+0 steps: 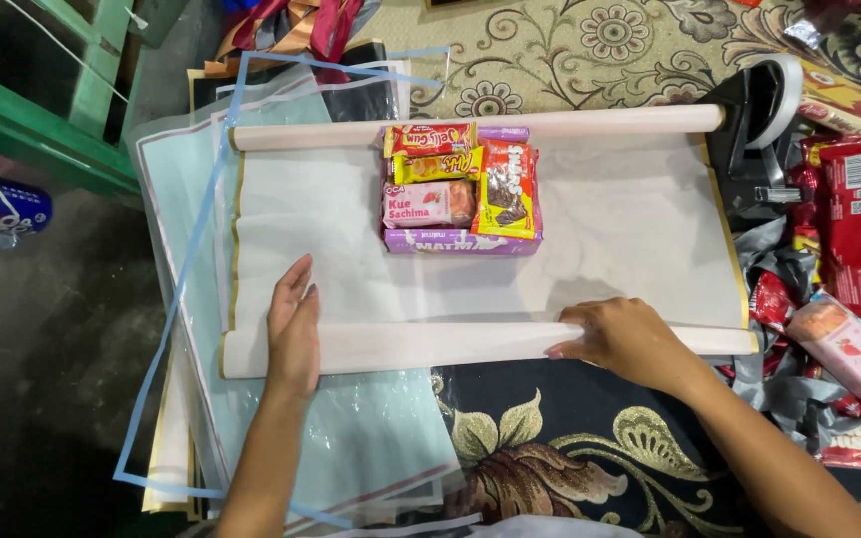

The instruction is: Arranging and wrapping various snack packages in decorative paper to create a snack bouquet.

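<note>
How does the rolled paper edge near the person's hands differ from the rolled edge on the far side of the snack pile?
The near roll has both hands on it, the left hand flat and the right hand gripping; the far roll lies untouched. The far roll touches the snack pile; the near roll lies apart from it. The far roll ends by a black tape dispenser; the near roll does not. Both are pale pink curls of one sheet.
</note>
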